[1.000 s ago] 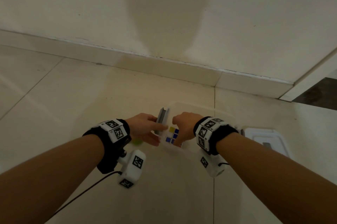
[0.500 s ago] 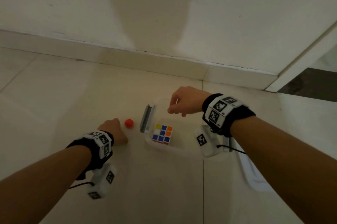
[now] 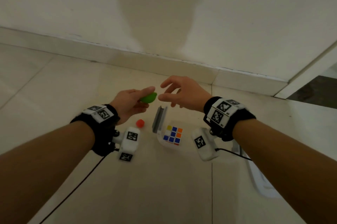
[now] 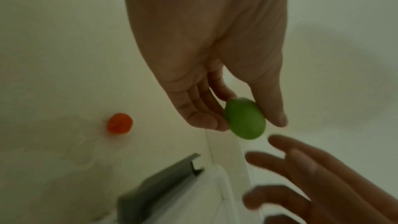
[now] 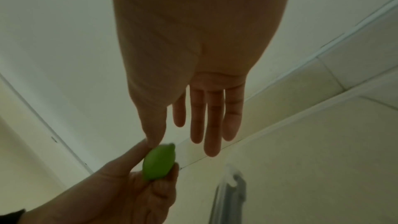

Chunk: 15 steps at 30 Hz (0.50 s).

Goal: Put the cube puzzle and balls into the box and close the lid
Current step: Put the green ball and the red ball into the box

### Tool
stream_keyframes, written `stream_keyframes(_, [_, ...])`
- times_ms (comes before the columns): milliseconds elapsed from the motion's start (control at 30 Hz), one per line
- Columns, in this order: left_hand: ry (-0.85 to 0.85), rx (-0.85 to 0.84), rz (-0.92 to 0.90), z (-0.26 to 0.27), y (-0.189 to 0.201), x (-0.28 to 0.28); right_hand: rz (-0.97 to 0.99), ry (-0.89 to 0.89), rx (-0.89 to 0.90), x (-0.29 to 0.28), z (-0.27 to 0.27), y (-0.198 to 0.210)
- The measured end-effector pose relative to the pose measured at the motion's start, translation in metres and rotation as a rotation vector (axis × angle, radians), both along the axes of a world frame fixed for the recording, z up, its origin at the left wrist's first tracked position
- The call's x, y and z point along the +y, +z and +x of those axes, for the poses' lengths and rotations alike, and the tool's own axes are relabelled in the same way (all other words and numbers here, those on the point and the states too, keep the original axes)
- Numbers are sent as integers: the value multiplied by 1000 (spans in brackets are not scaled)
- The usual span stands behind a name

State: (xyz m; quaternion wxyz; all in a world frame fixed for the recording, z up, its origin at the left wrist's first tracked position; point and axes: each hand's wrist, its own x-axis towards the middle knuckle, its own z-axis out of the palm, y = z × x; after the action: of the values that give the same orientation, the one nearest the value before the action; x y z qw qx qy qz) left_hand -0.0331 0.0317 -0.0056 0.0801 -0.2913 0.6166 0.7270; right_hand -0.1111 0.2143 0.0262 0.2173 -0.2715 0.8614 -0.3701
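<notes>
My left hand (image 3: 135, 100) pinches a green ball (image 3: 148, 97) (image 4: 245, 118) (image 5: 159, 163) between thumb and fingers, lifted above the floor. My right hand (image 3: 175, 90) hovers just right of it with straight, spread fingers (image 5: 213, 125), the thumb tip close to the ball. Below the hands stands a clear plastic box (image 3: 161, 141) with a grey latch (image 3: 159, 119) on its left end. The cube puzzle (image 3: 172, 135) lies inside it. A small red ball (image 3: 140, 123) (image 4: 119, 123) rests on the floor left of the box.
The white lid (image 3: 259, 180) lies on the tiled floor to the right of the box, partly behind my right forearm. A skirting board and wall (image 3: 164, 23) run across the far side. A dark doorway (image 3: 317, 90) opens at far right.
My left hand has picked the green ball off the floor and raised it toward the right hand. The right hand has opened its fingers beside the ball. The cube now lies in the box.
</notes>
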Motion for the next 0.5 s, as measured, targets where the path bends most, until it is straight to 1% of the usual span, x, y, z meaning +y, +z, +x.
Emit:
stream_keyframes(100, [-96,39,66,-3,9,8,-53,49,23,-12,4,6])
stream_keyframes(167, [-99,43,79,-4,10,12,-76,60,56,-14,5,7])
stream_keyframes(233, [-97,27,65,-6,11,16,-78,45,34,-12,4,8])
stream_keyframes(267, [-105,9,24,-6,10,17,-62,30,13,-8,2,7])
stream_keyframes(333, [-96,-40,-116,-4,9,19,26,-15,-54,1,-4,2])
stream_keyframes(433, [-79,-90,-322,-1,-3,14,291,-73,-193,17,-8,-16])
stream_keyframes(500, [-95,-123,-402,2,-12,9,408,-130,-283,25,-6,-30])
